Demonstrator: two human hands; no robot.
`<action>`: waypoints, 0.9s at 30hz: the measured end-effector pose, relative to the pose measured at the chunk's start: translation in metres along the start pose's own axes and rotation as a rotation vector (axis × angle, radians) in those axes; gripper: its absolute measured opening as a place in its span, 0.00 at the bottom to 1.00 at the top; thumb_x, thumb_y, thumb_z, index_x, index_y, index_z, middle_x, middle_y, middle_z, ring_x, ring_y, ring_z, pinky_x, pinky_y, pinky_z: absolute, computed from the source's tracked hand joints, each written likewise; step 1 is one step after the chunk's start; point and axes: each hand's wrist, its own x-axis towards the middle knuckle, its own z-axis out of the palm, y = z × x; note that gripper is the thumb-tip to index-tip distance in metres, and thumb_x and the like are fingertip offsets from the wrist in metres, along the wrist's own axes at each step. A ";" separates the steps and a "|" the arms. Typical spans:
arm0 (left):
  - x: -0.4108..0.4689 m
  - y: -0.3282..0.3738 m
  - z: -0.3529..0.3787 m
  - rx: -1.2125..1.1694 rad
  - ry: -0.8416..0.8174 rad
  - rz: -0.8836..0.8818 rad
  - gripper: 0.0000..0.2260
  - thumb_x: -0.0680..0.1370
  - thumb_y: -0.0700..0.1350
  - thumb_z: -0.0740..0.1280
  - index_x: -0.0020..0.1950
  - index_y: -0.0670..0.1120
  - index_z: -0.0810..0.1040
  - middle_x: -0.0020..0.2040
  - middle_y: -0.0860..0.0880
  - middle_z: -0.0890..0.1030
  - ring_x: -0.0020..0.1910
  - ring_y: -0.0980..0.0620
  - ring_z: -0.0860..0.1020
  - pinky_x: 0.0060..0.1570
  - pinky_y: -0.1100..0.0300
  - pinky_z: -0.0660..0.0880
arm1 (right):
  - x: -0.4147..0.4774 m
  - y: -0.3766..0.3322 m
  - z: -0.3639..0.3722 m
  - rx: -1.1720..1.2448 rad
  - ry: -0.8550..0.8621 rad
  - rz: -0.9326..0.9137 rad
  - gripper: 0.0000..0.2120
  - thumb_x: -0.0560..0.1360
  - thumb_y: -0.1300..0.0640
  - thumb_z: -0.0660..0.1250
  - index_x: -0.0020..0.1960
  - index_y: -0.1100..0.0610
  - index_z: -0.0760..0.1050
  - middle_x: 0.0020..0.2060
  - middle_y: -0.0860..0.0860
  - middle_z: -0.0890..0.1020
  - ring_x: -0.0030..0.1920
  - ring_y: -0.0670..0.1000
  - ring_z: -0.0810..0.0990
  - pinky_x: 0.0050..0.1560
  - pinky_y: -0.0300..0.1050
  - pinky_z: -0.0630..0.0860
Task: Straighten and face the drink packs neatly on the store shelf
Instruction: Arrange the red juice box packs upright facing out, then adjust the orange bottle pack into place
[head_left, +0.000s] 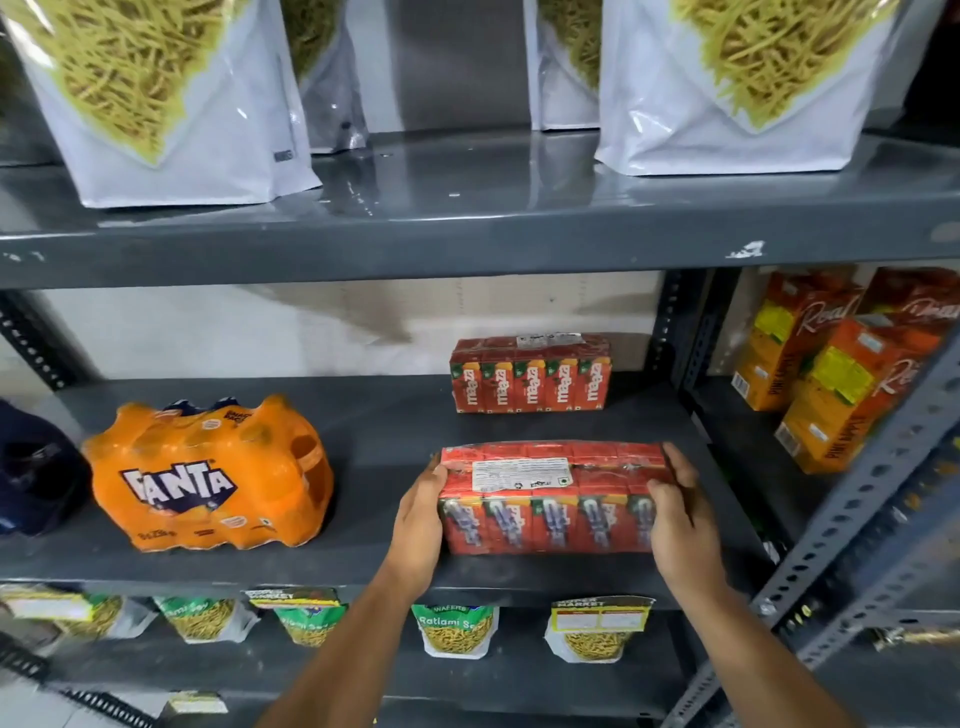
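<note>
Drink pack (553, 496) of red cartons sits at the front of the grey shelf (374, 447), right of the Fanta pack (208, 475). My left hand (421, 525) and right hand (680, 514) clasp its ends, fingers partly curled.

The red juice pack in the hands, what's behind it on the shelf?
Behind the red juice pack held by the left hand and right hand stands another red Maaza pack, further back against the wall. Bare grey shelf lies between them. The shelf directly under the held pack is hidden.
</note>
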 end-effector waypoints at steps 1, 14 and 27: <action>-0.005 0.000 -0.005 0.062 0.020 0.043 0.20 0.79 0.61 0.60 0.63 0.51 0.77 0.54 0.49 0.87 0.50 0.54 0.86 0.47 0.63 0.81 | -0.003 -0.008 0.004 -0.141 0.041 -0.117 0.22 0.76 0.55 0.57 0.71 0.49 0.68 0.68 0.59 0.74 0.63 0.57 0.77 0.58 0.59 0.78; -0.037 0.058 -0.235 0.017 1.034 0.502 0.29 0.81 0.57 0.53 0.79 0.44 0.59 0.80 0.44 0.63 0.78 0.48 0.62 0.76 0.56 0.58 | -0.103 -0.050 0.198 0.022 -0.702 -0.198 0.16 0.79 0.57 0.64 0.66 0.48 0.71 0.66 0.51 0.77 0.67 0.46 0.75 0.65 0.38 0.72; 0.046 0.083 -0.324 -0.167 0.426 0.034 0.27 0.61 0.77 0.61 0.37 0.60 0.88 0.38 0.48 0.89 0.38 0.46 0.87 0.38 0.49 0.82 | -0.072 -0.036 0.354 0.168 -0.571 0.351 0.25 0.75 0.33 0.56 0.61 0.47 0.78 0.59 0.55 0.83 0.54 0.52 0.84 0.50 0.51 0.81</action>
